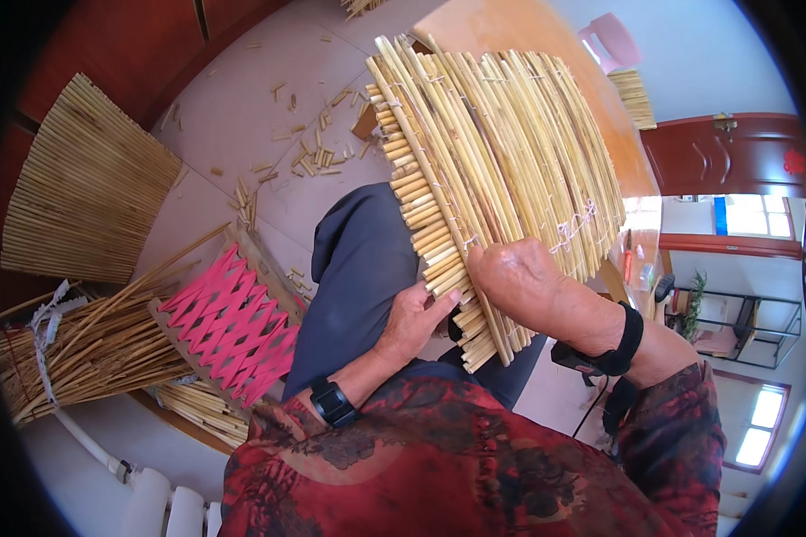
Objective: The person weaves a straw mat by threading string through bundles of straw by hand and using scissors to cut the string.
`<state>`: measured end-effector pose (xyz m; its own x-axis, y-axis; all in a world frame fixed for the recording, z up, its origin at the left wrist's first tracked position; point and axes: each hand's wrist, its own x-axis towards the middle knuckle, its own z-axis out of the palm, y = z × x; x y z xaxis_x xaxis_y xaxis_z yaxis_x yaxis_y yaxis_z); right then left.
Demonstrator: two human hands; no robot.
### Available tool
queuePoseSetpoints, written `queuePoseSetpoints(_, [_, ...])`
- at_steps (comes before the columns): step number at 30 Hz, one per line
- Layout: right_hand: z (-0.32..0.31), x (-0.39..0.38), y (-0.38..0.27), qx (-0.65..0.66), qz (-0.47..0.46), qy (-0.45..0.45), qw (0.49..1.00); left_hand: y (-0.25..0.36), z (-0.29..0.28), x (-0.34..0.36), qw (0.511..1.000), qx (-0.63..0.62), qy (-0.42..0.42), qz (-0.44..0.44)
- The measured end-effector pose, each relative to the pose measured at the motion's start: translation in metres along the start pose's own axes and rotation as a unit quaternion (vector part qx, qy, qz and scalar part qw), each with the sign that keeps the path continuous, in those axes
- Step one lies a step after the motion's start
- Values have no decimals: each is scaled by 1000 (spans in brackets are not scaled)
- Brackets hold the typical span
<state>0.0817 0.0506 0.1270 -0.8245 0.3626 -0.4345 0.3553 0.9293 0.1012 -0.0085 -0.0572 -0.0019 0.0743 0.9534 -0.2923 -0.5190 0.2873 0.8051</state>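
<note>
A mat of straight yellow reed stalks (528, 152) rests over my lap and against the wooden table, bound across with thin pale string (571, 229). Along its left side, short cut stalk ends stick out past a long stalk laid crosswise. My left hand (410, 324) pinches this edge near its lower end, thumb on the cut ends and the other fingers partly hidden beneath. Just right of it, my right hand (521, 279) is closed at the crosswise stalk, knuckles up. Its fingertips are hidden, so whatever they hold cannot be made out.
A finished-looking reed panel (90, 188) leans at the left. Below it lie a tied bundle of stalks (107, 336) and a stool with pink woven straps (228, 318). Cut reed bits (316, 159) litter the tiled floor. The wooden table (501, 27) stands beyond the mat.
</note>
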Motion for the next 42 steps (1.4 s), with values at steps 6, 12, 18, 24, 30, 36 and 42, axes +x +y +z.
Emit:
queuePoseSetpoints(6, [-9, -9, 2, 3, -39, 88, 995, -10, 8, 2, 995, -92, 19, -12])
queuePoseSetpoints(12, [-3, -7, -8, -135, -32, 17, 990, -6, 12, 2, 990, -132, 48, 4])
queuePoseSetpoints(18, [-2, -3, -3, 3, 21, -3, 1000, -8, 7, 5, 998, -63, 28, -4])
queuePoseSetpoints(24, [-1, -1, -2, 115, 76, -9, 990, -8, 9, 5, 995, -89, 39, 3])
queuePoseSetpoints(30, [6, -3, -7, 97, 97, 3, 990, -8, 7, 7, 998, -56, 28, 1])
queuePoseSetpoints(36, [11, -1, -13, 22, 102, 7, 995, -6, 9, 7, 996, -81, 43, 16])
queuePoseSetpoints(42, [24, 1, -20, -1, 136, 53, 989, -6, 10, 10, 997, -66, 43, 19])
